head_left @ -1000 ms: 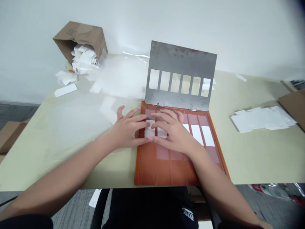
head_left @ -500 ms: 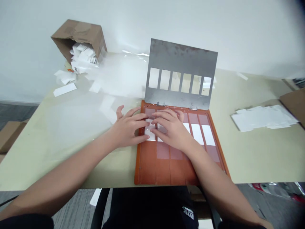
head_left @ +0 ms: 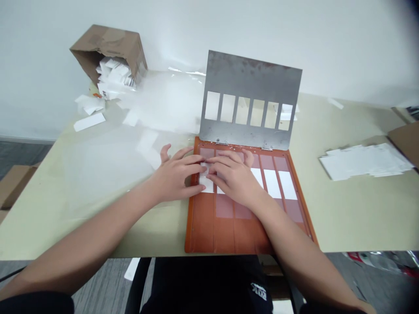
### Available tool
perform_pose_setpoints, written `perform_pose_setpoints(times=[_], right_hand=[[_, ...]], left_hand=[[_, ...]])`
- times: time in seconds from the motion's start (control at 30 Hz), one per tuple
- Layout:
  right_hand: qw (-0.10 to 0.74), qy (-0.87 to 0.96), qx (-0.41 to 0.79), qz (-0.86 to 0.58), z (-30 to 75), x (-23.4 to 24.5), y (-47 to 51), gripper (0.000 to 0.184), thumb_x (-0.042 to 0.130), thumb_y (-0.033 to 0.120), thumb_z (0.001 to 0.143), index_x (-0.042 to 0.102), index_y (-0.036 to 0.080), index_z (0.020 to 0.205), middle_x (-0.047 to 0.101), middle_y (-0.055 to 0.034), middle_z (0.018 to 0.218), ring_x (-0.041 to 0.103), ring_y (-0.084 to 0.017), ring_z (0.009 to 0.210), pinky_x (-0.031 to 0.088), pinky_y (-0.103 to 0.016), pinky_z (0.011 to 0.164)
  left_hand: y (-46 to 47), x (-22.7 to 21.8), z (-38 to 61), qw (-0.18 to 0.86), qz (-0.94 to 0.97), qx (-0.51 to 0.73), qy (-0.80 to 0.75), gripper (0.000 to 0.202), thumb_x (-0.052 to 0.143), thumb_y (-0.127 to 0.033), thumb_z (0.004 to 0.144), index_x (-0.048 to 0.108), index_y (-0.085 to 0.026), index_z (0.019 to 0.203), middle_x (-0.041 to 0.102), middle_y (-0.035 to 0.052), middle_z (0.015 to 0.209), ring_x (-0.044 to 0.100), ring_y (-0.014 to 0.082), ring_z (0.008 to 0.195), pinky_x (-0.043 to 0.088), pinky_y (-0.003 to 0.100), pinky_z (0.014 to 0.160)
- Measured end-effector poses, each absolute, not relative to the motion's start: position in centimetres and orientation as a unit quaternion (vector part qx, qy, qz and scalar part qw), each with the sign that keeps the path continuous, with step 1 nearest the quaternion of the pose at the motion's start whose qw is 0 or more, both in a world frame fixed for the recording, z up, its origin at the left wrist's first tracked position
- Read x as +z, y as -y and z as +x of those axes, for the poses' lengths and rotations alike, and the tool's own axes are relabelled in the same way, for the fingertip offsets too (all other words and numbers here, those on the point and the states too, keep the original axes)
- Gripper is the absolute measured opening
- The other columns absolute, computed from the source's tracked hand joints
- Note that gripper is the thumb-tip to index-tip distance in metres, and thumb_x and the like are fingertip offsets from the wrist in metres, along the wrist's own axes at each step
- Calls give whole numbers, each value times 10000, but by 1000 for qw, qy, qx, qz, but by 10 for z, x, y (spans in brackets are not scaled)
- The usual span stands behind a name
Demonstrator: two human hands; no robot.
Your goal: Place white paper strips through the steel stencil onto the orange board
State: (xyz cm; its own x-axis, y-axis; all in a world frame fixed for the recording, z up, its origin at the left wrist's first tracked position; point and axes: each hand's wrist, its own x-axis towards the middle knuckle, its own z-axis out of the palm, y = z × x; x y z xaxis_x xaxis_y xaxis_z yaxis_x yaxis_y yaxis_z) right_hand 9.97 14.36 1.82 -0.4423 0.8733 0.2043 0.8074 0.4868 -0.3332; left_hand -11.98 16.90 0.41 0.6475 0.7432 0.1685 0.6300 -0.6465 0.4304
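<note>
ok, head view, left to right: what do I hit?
Brown cardboard box at the left edge → open brown cardboard box with white paper pieces → bare left hand → bare right hand → spread white rectangular cards.

light: bright, diffuse | glare: clear film [head_left: 170,102] | upper-right corner: dark | fine detail: soft

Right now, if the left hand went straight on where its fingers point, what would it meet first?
Likely the right hand, directly opposite over the orange board, though depth is unclear.
</note>
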Motion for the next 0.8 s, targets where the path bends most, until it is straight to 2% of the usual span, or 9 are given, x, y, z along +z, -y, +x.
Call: perform_pose_setpoints(times=[0.13,0.33,0.53,0.63,0.8], right_hand=[[168,845,77,-501,99,19,-143,176,553,303,985,691,273,880,752,10,1153,544,-329,1265,78,-658,1087],[167,850,72,-494,98,22,-142,189,525,274,997,680,261,889,768,5,1098,572,-307,1235,62,-632,1105],[179,843,72,-502,98,20,-142,158,561,250,980,673,240,868,776,5,1045,607,-281,1183,78,-620,1077],[187,835,90,-509,97,19,-142,137,583,259,971,670,241,867,772,4,1077,594,-294,1201,89,-628,1062],[190,826,115,-519,98,20,-143,139,585,267,967,672,255,859,767,17,1099,586,-302,1217,103,-637,1051]], left_hand=[[-169,5,-120,166,895,163,-382,294,567,-520,875,703,-314,1035,660,18,1316,449,380,1360,-42,641,1137],[-165,9,-119,158,899,140,-384,361,543,-509,904,657,-291,1168,624,55,1380,428,395,1382,-34,659,1129],[-163,15,-118,201,877,117,-421,622,581,-537,872,453,-267,1417,590,90,1418,382,378,1422,-14,660,1143],[-164,13,-118,201,869,125,-435,698,594,-576,844,419,-268,1446,551,103,1458,356,377,1435,-9,645,1155],[-164,10,-117,186,862,144,-449,684,559,-604,862,433,-264,1443,505,107,1503,334,378,1445,-14,638,1163]])
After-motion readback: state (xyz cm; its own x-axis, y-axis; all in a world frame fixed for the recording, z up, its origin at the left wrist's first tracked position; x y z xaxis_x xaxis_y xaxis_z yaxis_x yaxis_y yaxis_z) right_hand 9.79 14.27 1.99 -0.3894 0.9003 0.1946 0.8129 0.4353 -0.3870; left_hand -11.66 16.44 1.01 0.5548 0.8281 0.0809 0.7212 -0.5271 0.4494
